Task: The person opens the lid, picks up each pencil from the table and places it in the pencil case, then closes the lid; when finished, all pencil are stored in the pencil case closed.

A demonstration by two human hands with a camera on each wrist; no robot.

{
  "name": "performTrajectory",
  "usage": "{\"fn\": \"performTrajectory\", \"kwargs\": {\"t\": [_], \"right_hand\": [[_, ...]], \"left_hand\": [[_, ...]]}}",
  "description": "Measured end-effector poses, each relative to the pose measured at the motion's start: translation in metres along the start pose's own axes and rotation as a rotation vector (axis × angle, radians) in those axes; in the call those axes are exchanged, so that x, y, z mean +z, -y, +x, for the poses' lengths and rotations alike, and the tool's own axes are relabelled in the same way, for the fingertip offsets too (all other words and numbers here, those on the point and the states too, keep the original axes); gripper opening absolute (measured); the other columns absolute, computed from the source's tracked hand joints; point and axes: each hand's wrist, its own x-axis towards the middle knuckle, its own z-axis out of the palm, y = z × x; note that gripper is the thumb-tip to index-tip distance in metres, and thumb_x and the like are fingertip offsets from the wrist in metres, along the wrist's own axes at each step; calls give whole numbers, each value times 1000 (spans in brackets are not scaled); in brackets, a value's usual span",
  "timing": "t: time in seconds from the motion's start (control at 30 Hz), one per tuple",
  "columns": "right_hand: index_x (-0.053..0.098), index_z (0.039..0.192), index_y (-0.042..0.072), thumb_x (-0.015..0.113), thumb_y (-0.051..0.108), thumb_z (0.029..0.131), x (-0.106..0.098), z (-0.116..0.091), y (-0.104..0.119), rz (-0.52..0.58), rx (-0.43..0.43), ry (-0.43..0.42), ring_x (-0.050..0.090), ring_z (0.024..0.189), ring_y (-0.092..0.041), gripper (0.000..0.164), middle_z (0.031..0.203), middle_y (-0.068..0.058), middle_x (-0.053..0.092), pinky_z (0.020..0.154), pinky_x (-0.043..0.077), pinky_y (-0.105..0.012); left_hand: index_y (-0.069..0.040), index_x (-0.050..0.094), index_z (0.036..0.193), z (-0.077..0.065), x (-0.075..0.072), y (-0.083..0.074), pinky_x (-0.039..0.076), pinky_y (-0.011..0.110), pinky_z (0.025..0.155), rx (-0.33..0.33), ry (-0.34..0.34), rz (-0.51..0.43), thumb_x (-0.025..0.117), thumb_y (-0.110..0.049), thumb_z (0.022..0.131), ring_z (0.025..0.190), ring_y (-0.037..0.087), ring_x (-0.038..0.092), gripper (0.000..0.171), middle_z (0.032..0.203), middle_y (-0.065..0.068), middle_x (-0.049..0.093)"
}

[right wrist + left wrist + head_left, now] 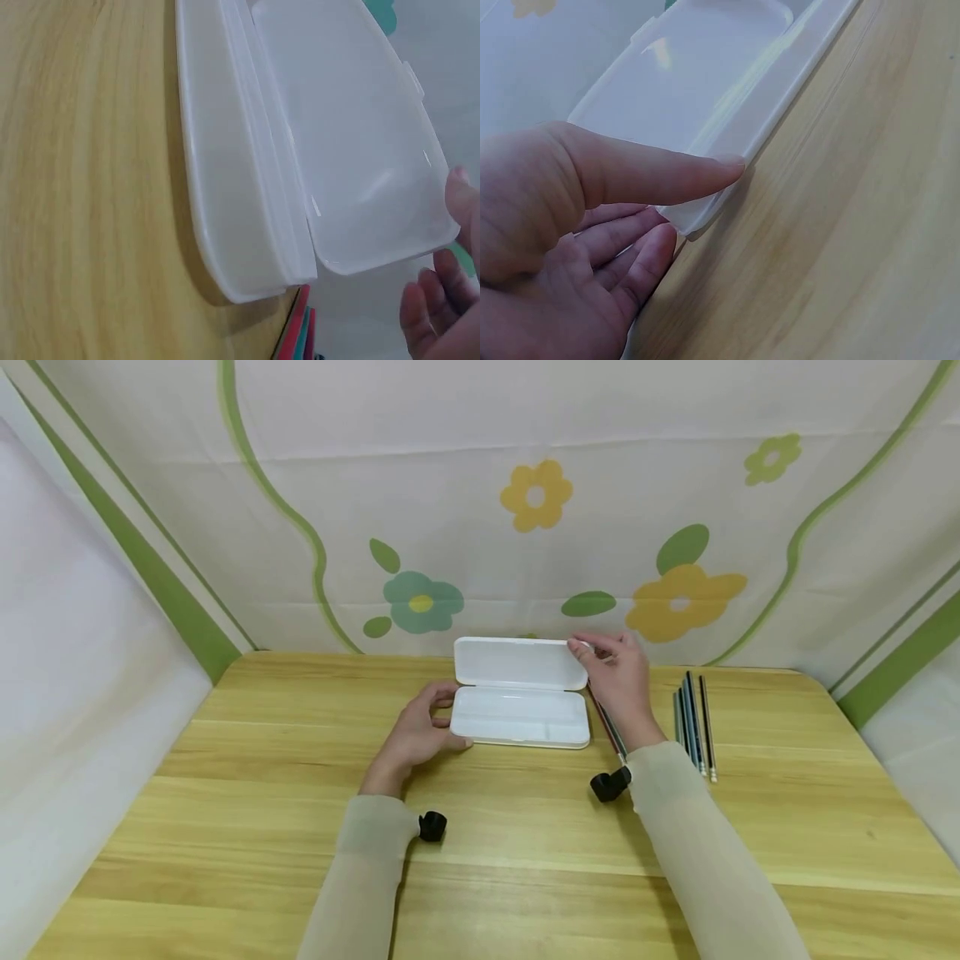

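Note:
A white pencil case (498, 708) lies opened out on the wooden table, its shallow compartments holding nothing. Its lid (513, 663) stands raised along the back edge. My left hand (412, 731) grips the case's left end, with the thumb (697, 176) along the front edge and the other fingers around the end. At the lid's upper right corner, my right hand (621, 681) pinches the rim between thumb and fingers. In the right wrist view, the thumb (461, 199) sits on the lid's inner face.
A few pencils (609, 727) lie beside the case's right end, partly covered by my right hand. Farther right, several dark and grey-blue pencils (691, 722) lie side by side. A flower-printed cloth (525, 560) hangs behind the table (510, 860).

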Motion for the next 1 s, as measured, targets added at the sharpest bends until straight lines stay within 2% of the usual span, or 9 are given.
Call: {"fn": "performTrajectory", "kwargs": {"t": [0.1, 0.2, 0.27, 0.33, 0.53, 0.7, 1.0], "right_hand": [[79, 121, 12, 78, 46, 98, 2, 3, -3, 41, 45, -69, 55, 92, -14, 41, 104, 2, 56, 77, 48, -24], [72, 111, 13, 81, 43, 96, 1, 8, -5, 126, 146, -96, 61, 80, -11, 35, 96, 3, 60, 69, 55, -20], [68, 107, 13, 82, 40, 96, 0, 11, -4, 196, 219, -97, 65, 73, -9, 32, 92, 3, 62, 68, 60, -22], [68, 107, 12, 81, 36, 97, -2, 13, -4, 228, 253, -86, 68, 70, -10, 29, 91, 1, 63, 70, 64, -26], [70, 118, 6, 74, 29, 103, -6, 14, 0, 221, 251, -35, 72, 76, -9, 28, 97, -2, 64, 79, 66, -27], [71, 121, 7, 74, 31, 103, -15, 7, 5, 213, 245, 3, 75, 84, -13, 31, 101, -2, 66, 83, 66, -29], [70, 120, 11, 77, 32, 100, -56, -15, 10, 252, 310, 41, 74, 84, -11, 30, 105, 0, 67, 75, 65, -25]], "left_hand": [[-9, 53, 152, 1, 0, 0, 51, 55, 113, 1, 5, 9, 85, 7, 83, 134, 42, 60, 78, 157, 18, 54], [-12, 51, 156, 0, 1, -1, 52, 53, 111, -19, 12, 29, 85, 5, 83, 130, 41, 62, 82, 157, 17, 54], [-13, 49, 158, 0, 2, -2, 52, 52, 110, -30, 16, 37, 85, 4, 83, 130, 41, 61, 85, 157, 16, 54], [-13, 47, 161, 0, 4, -3, 53, 51, 111, -40, 21, 38, 85, 5, 83, 131, 40, 60, 89, 158, 15, 52], [-9, 43, 163, 0, 5, -3, 47, 52, 117, -39, 22, 44, 86, 5, 83, 138, 40, 53, 92, 163, 15, 42], [-8, 44, 161, 0, 6, -3, 48, 51, 115, -35, 12, 52, 87, 4, 81, 135, 39, 52, 92, 161, 15, 42], [-9, 47, 160, 1, 7, -2, 57, 47, 106, -71, -32, 48, 89, 9, 76, 124, 39, 62, 95, 157, 14, 45]]}}
